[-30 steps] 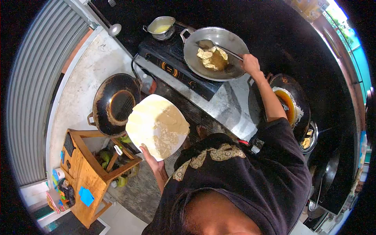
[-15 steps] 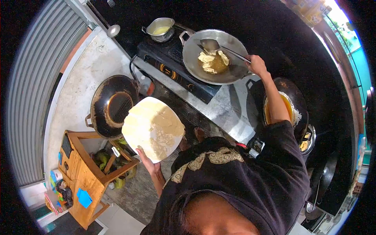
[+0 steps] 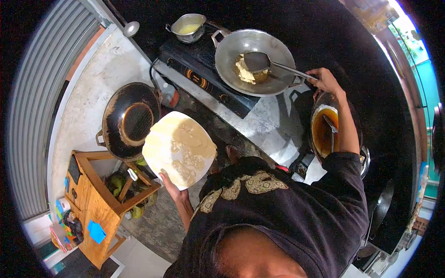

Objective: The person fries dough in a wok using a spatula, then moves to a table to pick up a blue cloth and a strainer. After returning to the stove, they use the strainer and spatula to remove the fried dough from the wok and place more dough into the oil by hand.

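My left hand (image 3: 175,187) grips the lower edge of a white square plate (image 3: 200,172) coated with pale flour or batter. My right hand (image 3: 326,80) is closed round the handle of a metal spatula (image 3: 257,61), whose broad blade lies over the middle of a grey wok (image 3: 227,48). Pale yellow pieces of food (image 3: 244,72) sit in oil at the wok's bottom, partly hidden by the blade. The wok stands on a black gas stove (image 3: 197,76).
A small metal pot (image 3: 189,36) with yellowish liquid stands left of the wok. A dark wok (image 3: 113,109) with oil is at left, above a wooden stand (image 3: 95,204). Below my right forearm is another dark pan (image 3: 323,132) with brown liquid. A ladle (image 3: 131,29) lies at upper left.
My right hand has moved right and slightly back, and the spatula blade has come across over the food pieces. The plate in my left hand has stayed nearly in place.
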Tool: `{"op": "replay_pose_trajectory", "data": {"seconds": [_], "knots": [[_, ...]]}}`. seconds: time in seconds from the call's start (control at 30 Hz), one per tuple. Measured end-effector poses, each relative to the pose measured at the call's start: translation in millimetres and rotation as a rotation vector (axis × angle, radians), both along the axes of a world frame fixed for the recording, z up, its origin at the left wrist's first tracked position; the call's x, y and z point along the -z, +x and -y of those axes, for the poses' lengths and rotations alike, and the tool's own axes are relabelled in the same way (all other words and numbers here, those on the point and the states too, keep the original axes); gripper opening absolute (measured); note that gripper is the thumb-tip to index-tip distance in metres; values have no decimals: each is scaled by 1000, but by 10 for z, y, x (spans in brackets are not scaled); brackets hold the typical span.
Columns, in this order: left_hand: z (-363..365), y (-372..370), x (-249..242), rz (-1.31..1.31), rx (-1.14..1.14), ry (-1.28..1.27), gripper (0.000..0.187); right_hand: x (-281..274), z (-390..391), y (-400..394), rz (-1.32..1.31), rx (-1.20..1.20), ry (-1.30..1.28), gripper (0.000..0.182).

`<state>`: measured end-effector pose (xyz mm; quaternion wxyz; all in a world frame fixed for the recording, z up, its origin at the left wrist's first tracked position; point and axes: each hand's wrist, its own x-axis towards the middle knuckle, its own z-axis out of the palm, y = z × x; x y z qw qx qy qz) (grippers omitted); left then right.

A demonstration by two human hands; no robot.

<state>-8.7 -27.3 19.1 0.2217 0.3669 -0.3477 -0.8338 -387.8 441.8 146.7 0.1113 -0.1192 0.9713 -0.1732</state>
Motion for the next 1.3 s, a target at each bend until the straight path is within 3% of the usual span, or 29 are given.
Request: {"op": "replay_pose_trajectory", "data": {"seconds": [0.13, 0.37, 0.47, 0.57, 0.77, 0.87, 1.03, 1.17, 1.3], "knots": [[15, -8, -64, 31, 31, -62, 66, 560, -13, -174, -327, -126, -86, 33], [25, -17, -194, 20, 29, -123, 64, 1093, 153, -300, -110, 60, -155, 33], [173, 69, 39, 27, 74, -173, 63, 1095, 206, -279, 9, 118, -263, 36], [57, -4, -162, -40, 57, -103, 61, 1069, 256, -284, 17, 125, -265, 37], [21, -25, -231, 38, 33, -176, 64, 850, 191, -141, 210, 138, -390, 33], [80, 4, -106, -57, 66, -94, 67, 716, 148, -39, 292, 96, -440, 30], [14, -33, -242, -33, 60, -96, 67, 570, 170, 82, 132, 94, -334, 31], [35, -21, -274, -49, 96, -76, 66, 902, 126, -36, -180, 81, -221, 27], [77, -12, -240, -79, 108, -63, 66, 843, 312, 31, -116, 134, -240, 27]]}}
